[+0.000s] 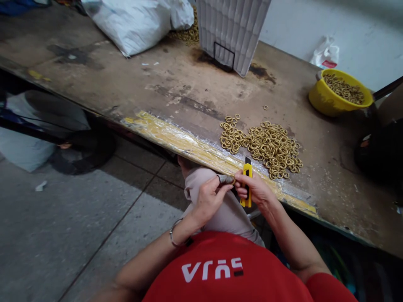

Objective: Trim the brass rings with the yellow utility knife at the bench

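Just in front of the table's taped edge, my left hand (210, 197) is closed in a pinch on a brass ring (233, 180), with a grey wrapping (224, 179) around its index finger. My right hand (253, 186) is wrapped round a yellow utility knife (247, 184) held upright, its dark blade pointing toward the table. The right fingertips are beside the same ring; whether they touch it is too small to tell. Beyond the hands, a pile of brass rings (270, 144) lies on the table, with a single ring (265, 108) apart from it.
A yellow bowl (330, 102) full of rings stands at the right, near a white plastic bag (326, 52). A grey ribbed crate (231, 31) and a white sack (132, 25) are at the back. Yellow tape (182, 140) covers the table's front edge.
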The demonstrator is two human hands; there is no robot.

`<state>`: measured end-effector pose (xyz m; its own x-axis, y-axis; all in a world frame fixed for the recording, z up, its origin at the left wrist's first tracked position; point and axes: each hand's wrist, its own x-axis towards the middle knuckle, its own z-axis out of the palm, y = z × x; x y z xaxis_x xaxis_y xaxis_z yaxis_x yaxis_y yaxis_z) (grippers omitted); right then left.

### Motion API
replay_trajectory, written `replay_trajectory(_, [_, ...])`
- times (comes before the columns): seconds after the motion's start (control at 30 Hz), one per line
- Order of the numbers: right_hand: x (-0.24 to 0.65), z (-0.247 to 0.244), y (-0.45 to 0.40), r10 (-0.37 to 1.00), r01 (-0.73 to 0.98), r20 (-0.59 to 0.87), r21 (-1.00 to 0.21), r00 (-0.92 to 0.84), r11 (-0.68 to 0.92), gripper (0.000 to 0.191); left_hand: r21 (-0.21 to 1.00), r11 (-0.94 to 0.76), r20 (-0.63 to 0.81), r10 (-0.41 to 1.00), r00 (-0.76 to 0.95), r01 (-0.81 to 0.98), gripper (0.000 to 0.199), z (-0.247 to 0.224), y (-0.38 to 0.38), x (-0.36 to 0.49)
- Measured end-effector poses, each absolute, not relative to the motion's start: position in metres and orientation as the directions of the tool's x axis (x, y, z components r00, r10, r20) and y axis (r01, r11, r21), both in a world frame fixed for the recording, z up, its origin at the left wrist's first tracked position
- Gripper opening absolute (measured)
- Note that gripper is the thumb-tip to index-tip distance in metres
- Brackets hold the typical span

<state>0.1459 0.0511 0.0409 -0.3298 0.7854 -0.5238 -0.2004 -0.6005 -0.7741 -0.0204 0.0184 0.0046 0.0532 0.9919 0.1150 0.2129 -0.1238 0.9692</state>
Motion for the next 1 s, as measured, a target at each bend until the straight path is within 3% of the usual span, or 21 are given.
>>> replay_trajectory(0.13, [0.147, 0.038, 0.044, 0.809, -0.177, -0.489, -0.809, -0.325, -0.56, 0.044, 0.991, -0.028, 0.017, 0.996, 0.088, 0.132, 0.011, 0.01, 0.017, -0.022])
replay_trajectory(0.2, [0.149, 0.038, 0.038, 0.886, -0.028, -0.395, -0.91, -0.243, -0.414, 0.04, 0.996, 0.092, -0.094, 0.989, 0.115, 0.021, 0.013, 0.014, 0.017, -0.023])
replay_trajectory(0.27, [0.153, 0.038, 0.03, 0.964, 0.249, -0.21, -0.954, -0.161, -0.166, 0.035, 0.979, 0.19, -0.179, 0.973, 0.145, -0.068, 0.016, 0.016, 0.018, -0.023])
replay_trajectory(0.33, [0.155, 0.037, 0.021, 0.985, 0.52, -0.028, -0.852, -0.168, 0.064, 0.024, 0.96, 0.247, -0.224, 0.96, 0.168, -0.132, 0.022, 0.016, 0.017, -0.023])
replay_trajectory(0.4, [0.157, 0.034, 0.014, 0.976, 0.684, 0.039, -0.707, -0.216, 0.18, 0.011, 0.942, 0.279, -0.245, 0.952, 0.185, -0.186, 0.029, 0.014, 0.016, -0.022])
replay_trajectory(0.53, [0.157, 0.029, 0.009, 0.97, 0.826, 0.017, -0.522, -0.242, 0.215, 0.022, 0.93, 0.286, -0.237, 0.946, 0.219, -0.23, 0.031, 0.012, 0.012, -0.019])
replay_trajectory(0.83, [0.15, 0.029, 0.016, 0.96, 0.9, 0.007, -0.346, -0.28, 0.265, 0.018, 0.982, 0.134, -0.097, 0.962, 0.254, -0.133, 0.021, 0.02, 0.016, -0.024])
replay_trajectory(1.0, [0.165, 0.024, 0.042, 0.991, 0.989, -0.102, -0.13, -0.081, 0.067, 0.021, 0.993, 0.055, -0.015, 0.933, 0.36, -0.101, 0.014, 0.032, 0.006, -0.035])
